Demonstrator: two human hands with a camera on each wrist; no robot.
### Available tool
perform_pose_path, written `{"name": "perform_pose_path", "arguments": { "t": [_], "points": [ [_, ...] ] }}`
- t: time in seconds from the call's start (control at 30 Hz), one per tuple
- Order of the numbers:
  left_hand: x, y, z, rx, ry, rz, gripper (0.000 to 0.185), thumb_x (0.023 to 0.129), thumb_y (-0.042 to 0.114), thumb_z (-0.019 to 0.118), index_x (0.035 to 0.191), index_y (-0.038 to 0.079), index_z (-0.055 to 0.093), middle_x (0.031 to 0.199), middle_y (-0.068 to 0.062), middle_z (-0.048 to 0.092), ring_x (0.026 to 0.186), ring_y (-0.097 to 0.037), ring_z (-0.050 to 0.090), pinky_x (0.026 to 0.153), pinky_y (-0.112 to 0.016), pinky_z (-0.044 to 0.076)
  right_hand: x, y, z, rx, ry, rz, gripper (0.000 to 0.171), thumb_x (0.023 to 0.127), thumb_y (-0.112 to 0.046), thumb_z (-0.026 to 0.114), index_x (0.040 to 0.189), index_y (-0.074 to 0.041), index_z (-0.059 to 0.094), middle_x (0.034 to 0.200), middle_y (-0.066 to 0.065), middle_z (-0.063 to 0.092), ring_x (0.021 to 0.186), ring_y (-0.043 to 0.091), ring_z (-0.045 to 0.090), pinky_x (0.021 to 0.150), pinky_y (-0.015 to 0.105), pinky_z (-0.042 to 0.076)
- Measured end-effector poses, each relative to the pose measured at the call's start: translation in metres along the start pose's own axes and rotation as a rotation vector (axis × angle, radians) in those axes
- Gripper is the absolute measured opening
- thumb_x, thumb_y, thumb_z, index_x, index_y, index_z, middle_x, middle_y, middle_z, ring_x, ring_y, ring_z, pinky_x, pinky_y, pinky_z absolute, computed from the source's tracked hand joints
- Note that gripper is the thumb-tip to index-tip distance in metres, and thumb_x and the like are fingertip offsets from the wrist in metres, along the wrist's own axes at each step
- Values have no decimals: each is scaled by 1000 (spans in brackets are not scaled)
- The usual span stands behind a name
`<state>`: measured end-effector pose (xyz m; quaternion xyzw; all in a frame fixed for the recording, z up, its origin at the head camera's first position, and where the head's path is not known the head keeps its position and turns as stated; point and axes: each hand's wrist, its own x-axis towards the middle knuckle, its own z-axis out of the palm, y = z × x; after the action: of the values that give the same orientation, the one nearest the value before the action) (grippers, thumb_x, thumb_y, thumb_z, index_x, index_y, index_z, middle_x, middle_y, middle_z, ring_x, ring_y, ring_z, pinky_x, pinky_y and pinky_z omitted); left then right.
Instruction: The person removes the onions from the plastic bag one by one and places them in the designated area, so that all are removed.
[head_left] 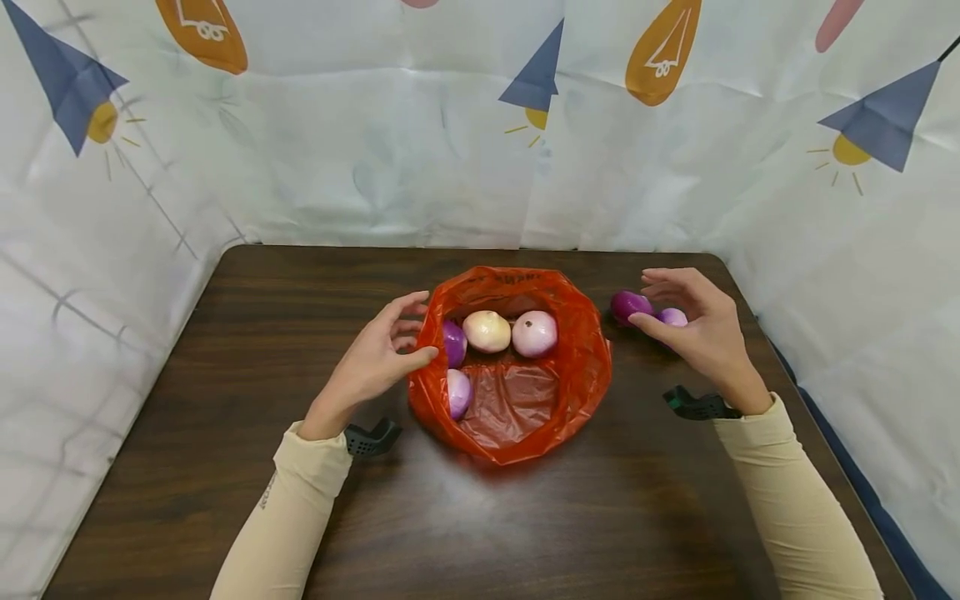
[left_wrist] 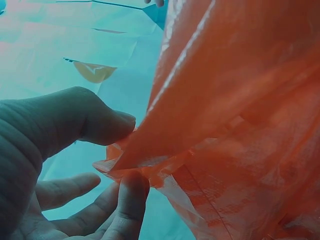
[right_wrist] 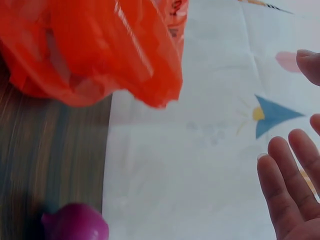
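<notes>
An orange-red plastic bag (head_left: 585, 400) stands with its mouth wide, and several onions lie inside, among them a pale onion (head_left: 487, 332) and a pinkish one (head_left: 534, 334). My left hand (head_left: 375, 354) pinches the bag's left rim between thumb and fingers; the left wrist view shows the folded plastic (left_wrist: 165, 130) between them. To the right of the bag, a dark purple onion (head_left: 628, 307) and a lighter purple onion (head_left: 672, 317) lie on the table. Over these two hovers my right hand (head_left: 697, 321), its thumb and fingers apart and holding nothing in the right wrist view.
The dark wooden table (head_left: 247, 367) carries the bag and the onions. Printed white cloth (head_left: 420, 167) hangs behind the table and along both sides. Each wrist wears a black device, such as the left one (head_left: 372, 437).
</notes>
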<state>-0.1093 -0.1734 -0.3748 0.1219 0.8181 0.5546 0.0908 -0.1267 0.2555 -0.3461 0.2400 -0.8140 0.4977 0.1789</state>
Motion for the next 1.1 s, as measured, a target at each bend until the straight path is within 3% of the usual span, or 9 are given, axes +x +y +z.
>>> {"name": "perform_pose_path", "arguments": {
  "t": [0.23, 0.4, 0.67, 0.87, 1.1],
  "points": [
    [0, 0, 0, -2, 4, 13, 79, 91, 8, 75, 159, 11, 35, 150, -17, 49, 131, -36, 57, 114, -57, 48, 7, -4, 17, 10, -73, -27, 63, 72, 21, 82, 129, 0, 67, 119, -9, 70, 105, 5, 70, 95, 14, 56],
    [0, 0, 0, -6, 6, 18, 78, 91, 7, 75, 159, 10, 35, 149, -17, 49, 131, -36, 58, 113, -56, 48, 11, -5, 31, -46, -137, -29, 62, 74, 11, 85, 130, -10, 68, 118, -11, 68, 103, 3, 69, 92, 11, 55],
    [-1, 0, 1, -4, 7, 17, 77, 92, 7, 74, 159, 11, 35, 150, -17, 48, 131, -36, 58, 113, -55, 49, 18, -4, 51, -13, -229, -37, 59, 79, 4, 85, 132, -13, 67, 115, 19, 69, 101, 22, 71, 93, 20, 59],
    [-1, 1, 1, -2, 12, 14, 78, 91, 6, 74, 158, 12, 36, 149, -16, 49, 131, -35, 58, 113, -55, 49, 23, -1, 63, -48, -285, 0, 56, 81, -4, 86, 132, -17, 67, 122, 6, 70, 107, 26, 70, 97, 24, 59],
    [-1, 2, 1, -1, 10, 18, 78, 91, 7, 75, 158, 11, 36, 149, -16, 49, 131, -35, 58, 113, -55, 49, 28, 3, 74, -42, -356, 39, 51, 84, -11, 86, 132, -14, 67, 125, 5, 69, 109, 23, 70, 98, 26, 59]
  ]
}}
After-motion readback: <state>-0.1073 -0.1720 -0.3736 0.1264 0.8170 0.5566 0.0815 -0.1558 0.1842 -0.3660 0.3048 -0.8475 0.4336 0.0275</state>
